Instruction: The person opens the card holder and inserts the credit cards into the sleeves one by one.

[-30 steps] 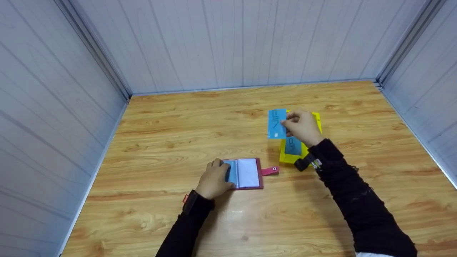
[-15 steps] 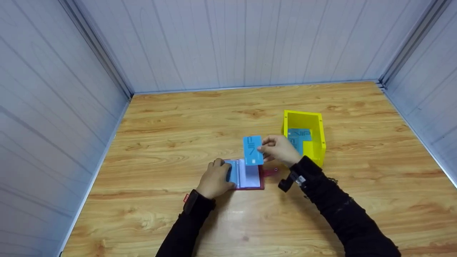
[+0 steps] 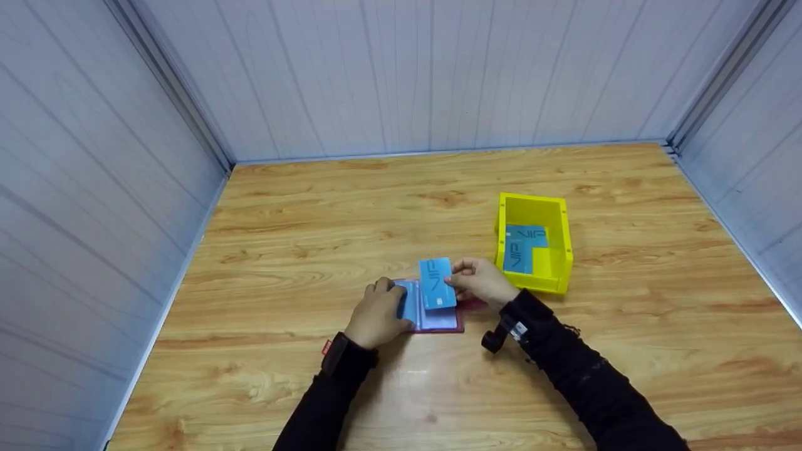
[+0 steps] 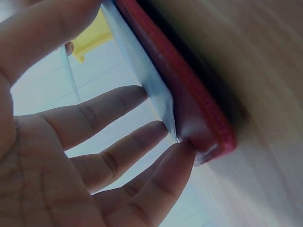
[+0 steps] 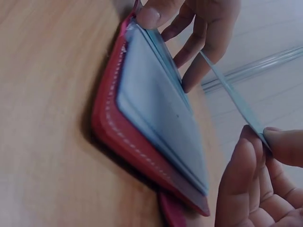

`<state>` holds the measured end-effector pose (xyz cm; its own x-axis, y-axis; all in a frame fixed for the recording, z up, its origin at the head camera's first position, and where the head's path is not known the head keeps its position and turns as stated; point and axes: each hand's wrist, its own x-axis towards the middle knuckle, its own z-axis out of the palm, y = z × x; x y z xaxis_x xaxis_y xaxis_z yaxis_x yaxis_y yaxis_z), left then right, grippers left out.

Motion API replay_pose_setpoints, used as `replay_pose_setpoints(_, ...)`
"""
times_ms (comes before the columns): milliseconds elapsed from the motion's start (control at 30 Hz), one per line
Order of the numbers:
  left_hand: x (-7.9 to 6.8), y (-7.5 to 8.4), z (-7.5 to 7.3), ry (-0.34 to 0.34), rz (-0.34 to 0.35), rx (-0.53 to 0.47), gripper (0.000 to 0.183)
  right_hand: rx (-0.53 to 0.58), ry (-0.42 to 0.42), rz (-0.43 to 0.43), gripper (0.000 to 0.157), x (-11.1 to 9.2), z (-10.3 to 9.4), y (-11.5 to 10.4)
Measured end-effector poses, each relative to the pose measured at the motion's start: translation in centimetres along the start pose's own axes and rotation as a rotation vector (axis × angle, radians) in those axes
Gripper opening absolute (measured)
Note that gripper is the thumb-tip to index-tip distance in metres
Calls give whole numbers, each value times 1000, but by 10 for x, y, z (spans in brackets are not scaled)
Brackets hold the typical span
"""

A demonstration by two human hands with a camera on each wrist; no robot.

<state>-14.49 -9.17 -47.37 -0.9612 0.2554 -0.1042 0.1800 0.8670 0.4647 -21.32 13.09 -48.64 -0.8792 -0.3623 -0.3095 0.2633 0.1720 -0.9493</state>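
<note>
A red card holder (image 3: 460, 321) with clear plastic pages and a snap strap lies spread on the table. My left hand (image 3: 376, 316) holds its left side, the thumb at the near edge and the fingers toward the far edge; in the left wrist view its fingertips (image 4: 158, 130) touch the page edges. Above the right-hand page, a blue VIP card (image 3: 435, 283) is pinched by its right edge between thumb and fingers of my right hand (image 3: 484, 282). In the right wrist view the card (image 5: 236, 101) is tilted and apart from the white page (image 5: 156, 101).
A yellow bin (image 3: 568, 250) stands to the right of the card holder, with blue cards (image 3: 517, 257) lying inside. The wooden table (image 3: 313, 219) is bounded by pale panel walls (image 3: 401, 75) at the back and sides.
My right hand has carried the blue card from over the yellow bin leftward and toward me, to above the card holder's right page. The left hand has stayed in place.
</note>
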Motion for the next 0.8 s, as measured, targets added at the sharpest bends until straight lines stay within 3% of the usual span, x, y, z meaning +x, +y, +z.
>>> replay_pose_setpoints(500, -1, -1, 0, 12, 15, -6, 67, 50, -23, 5, 7, 1, 0, 18)
replay_pose_setpoints(800, 1, 2, 1, 20, -42, -55, 66, 16, -11, -13, 9, 0, 2, 20)
